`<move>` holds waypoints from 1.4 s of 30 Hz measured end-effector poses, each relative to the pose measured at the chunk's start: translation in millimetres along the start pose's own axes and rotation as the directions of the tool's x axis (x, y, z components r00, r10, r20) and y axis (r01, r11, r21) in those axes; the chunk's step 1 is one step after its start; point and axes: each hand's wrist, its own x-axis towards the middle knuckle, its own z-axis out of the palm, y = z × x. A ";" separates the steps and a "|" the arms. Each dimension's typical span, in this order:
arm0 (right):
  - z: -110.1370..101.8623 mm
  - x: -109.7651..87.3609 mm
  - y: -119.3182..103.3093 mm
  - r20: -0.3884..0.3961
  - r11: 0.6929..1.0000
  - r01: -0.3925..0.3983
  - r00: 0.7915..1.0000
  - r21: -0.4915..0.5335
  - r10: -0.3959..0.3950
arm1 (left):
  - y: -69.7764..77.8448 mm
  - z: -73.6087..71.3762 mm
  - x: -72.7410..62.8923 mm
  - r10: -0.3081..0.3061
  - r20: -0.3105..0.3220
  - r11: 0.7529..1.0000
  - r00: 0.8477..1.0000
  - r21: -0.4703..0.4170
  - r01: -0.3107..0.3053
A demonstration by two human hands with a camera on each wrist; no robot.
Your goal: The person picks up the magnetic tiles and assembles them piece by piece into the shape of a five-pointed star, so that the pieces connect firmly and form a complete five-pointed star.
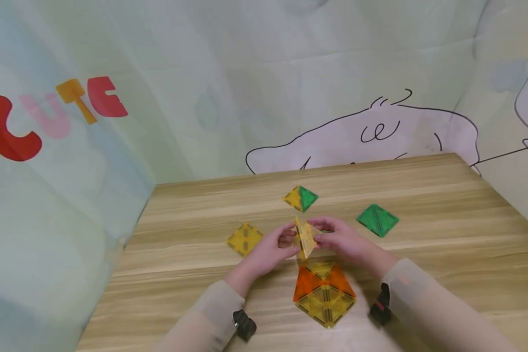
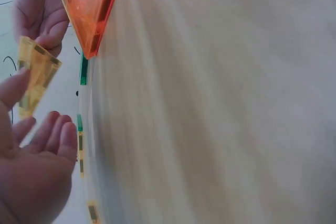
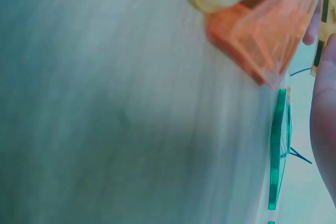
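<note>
Just above the table, both hands hold yellow translucent triangular magnetic tiles [image 1: 307, 239] that stand tilted at an angle. My left hand [image 1: 270, 248] pinches them from the left between thumb and fingers. From the right, my right hand [image 1: 341, 238] grips the other side with thumb and fingertips. Close in front of the hands stands a raised shape of magnetic tiles, with orange triangles [image 1: 308, 281] at its sides and yellow triangles [image 1: 326, 302] toward me. Its orange side [image 3: 262, 40] shows large in the right wrist view. A sliver of green shows behind the right fingers.
A yellow tile pair [image 1: 245, 239] lies left of the left hand. Farther back is a diamond of one yellow and one green triangle [image 1: 308, 199]. Green triangles [image 1: 377, 220] lie at the right. Behind the wooden table [image 1: 193, 205] hangs a printed curtain [image 1: 202, 73].
</note>
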 end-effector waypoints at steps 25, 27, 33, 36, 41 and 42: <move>-5.6 -25.0 -1.9 0.061 0.997 -0.011 0.998 0.070 0.006 | 6.2 14.3 9.9 0.009 -0.007 0.962 1.000 -0.274 -0.011; -7.1 -27.0 -1.0 0.064 0.998 -0.023 0.998 0.058 0.020 | 6.3 15.6 10.0 -0.010 -0.001 0.973 1.000 -0.231 0.010; -12.8 -31.4 2.2 0.072 0.999 -0.052 0.996 0.015 0.051 | 5.3 21.3 11.3 -0.042 0.010 0.987 0.999 -0.156 0.043; -15.0 -33.0 3.8 0.074 0.998 -0.059 0.995 -0.035 0.061 | 4.6 23.8 11.1 -0.045 0.014 0.991 0.999 -0.128 0.046; -15.3 -34.9 4.8 0.053 0.985 -0.047 0.997 -0.164 0.057 | 6.1 26.7 10.5 -0.041 0.027 0.991 0.999 -0.126 0.044; -15.1 -35.2 4.7 0.045 0.980 -0.042 0.998 -0.196 0.052 | 6.4 27.1 10.6 -0.041 0.028 0.991 0.999 -0.128 0.044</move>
